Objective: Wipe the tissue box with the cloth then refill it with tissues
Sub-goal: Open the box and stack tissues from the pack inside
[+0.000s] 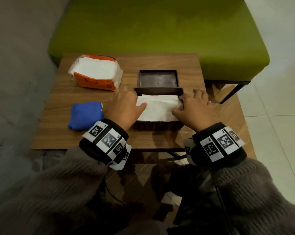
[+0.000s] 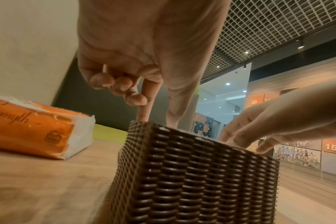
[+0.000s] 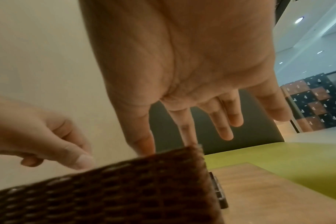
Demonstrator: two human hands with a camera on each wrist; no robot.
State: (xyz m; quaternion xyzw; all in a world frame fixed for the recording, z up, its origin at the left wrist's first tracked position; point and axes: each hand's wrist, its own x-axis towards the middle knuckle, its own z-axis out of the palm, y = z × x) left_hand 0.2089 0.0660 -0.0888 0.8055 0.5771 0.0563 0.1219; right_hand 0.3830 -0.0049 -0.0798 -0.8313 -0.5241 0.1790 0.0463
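The dark woven tissue box (image 1: 156, 127) stands open in the middle of the table, filled with a white stack of tissues (image 1: 158, 107). My left hand (image 1: 136, 101) presses the stack at the box's left end, its thumb lying on top. In the left wrist view the left hand (image 2: 157, 119) reaches its index finger and thumb down over the box (image 2: 192, 174) rim, with the other fingers curled. My right hand (image 1: 180, 107) presses the right end with straight fingers. In the right wrist view the right hand (image 3: 167, 145) puts thumb and index finger into the box (image 3: 125, 189). The blue cloth (image 1: 85, 115) lies bunched to the left.
The box lid (image 1: 158, 78) lies upturned just behind the box. An orange tissue pack (image 1: 95, 72), open with white tissues showing, sits at the table's (image 1: 92, 139) back left. A green bench (image 1: 160, 31) stands behind the table. Tiled floor lies to the right.
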